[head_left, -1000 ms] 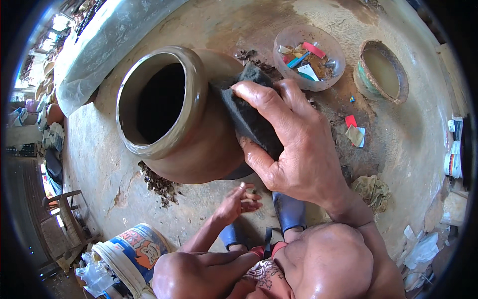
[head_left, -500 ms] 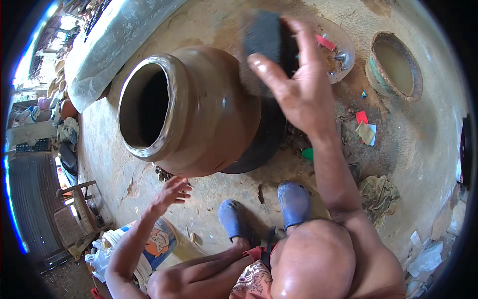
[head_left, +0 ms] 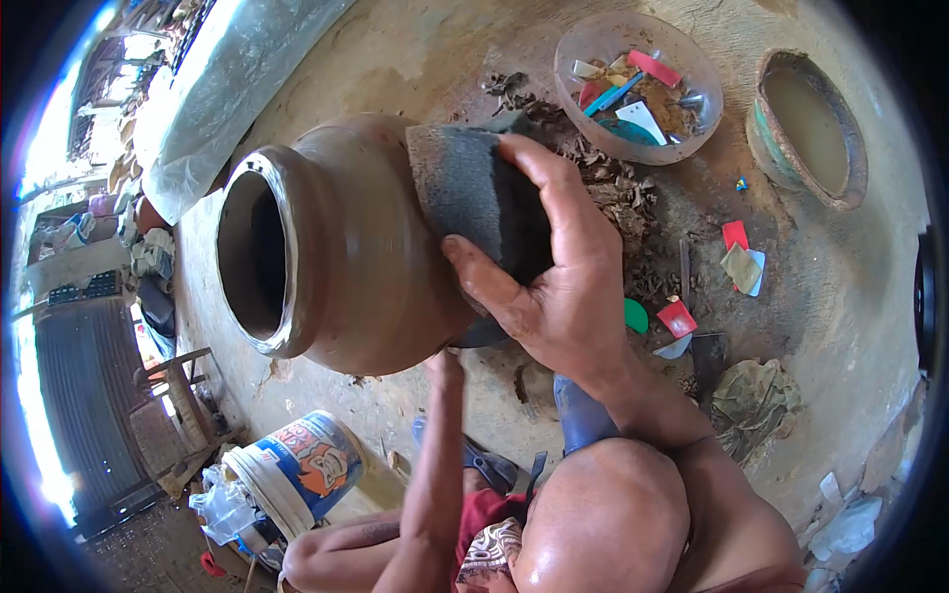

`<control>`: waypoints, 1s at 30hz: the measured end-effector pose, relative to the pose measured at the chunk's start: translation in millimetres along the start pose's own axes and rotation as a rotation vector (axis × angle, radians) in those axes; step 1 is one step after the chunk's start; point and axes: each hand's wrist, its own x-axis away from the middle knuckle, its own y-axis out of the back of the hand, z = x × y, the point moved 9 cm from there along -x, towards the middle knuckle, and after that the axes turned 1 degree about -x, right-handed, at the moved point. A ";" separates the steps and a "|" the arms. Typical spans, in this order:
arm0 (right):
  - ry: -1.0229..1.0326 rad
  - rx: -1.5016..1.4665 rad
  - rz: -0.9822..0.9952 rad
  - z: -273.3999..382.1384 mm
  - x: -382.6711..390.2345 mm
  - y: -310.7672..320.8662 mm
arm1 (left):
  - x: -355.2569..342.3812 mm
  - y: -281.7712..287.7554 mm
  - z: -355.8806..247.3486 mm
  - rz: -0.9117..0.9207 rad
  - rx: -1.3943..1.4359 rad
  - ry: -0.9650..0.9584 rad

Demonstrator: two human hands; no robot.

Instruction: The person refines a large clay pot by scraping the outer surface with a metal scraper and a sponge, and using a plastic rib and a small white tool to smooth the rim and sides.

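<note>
A wet brown clay pot (head_left: 371, 247) with a thick rolled rim fills the middle left, its dark mouth facing left. My right hand (head_left: 578, 252) is closed around a dark grey block (head_left: 457, 178) with a rough face, thumb on the near side and fingers over the far side. The block overlaps the pot's right side in view; whether it touches the wall I cannot tell. My left hand (head_left: 447, 364) reaches up to the pot's lower near side, and its fingers are hidden behind the pot. Part of a dark base (head_left: 484, 334) shows below the pot.
A clear plastic basin (head_left: 682, 150) with small scraps and tools stands at the far right, beside a rough bowl of murky water (head_left: 776, 158). Coloured pieces, a green one (head_left: 636, 315) among them, and a crumpled cloth (head_left: 756, 395) lie nearer. A white-and-blue bucket (head_left: 311, 460) stands lower left.
My right hand has brought the block left and down, across the pot's right side. My left hand, open in the air before, has moved right to the pot's near side. The view has shifted slightly.
</note>
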 end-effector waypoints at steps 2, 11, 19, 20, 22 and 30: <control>-0.037 0.009 -0.033 -11.4 4.4 8.9 | 58.7 -35.7 56.0 0.142 -0.056 0.240; -0.173 -0.045 -0.057 -36.3 21.2 9.3 | 16.3 -37.0 -3.2 0.250 -0.103 0.303; -0.164 -0.044 -0.117 -44.8 36.5 7.3 | 56.1 -32.5 56.1 0.164 0.045 0.329; -0.181 -0.026 -0.118 -54.0 41.6 14.4 | 82.1 -42.1 60.5 0.163 0.037 0.352; -0.236 -0.072 -0.151 -65.4 45.7 19.2 | 140.1 -77.3 74.3 0.483 -0.193 0.718; -0.218 -0.087 -0.141 -49.1 60.7 5.0 | -8.2 -42.9 -23.2 0.259 -0.063 0.082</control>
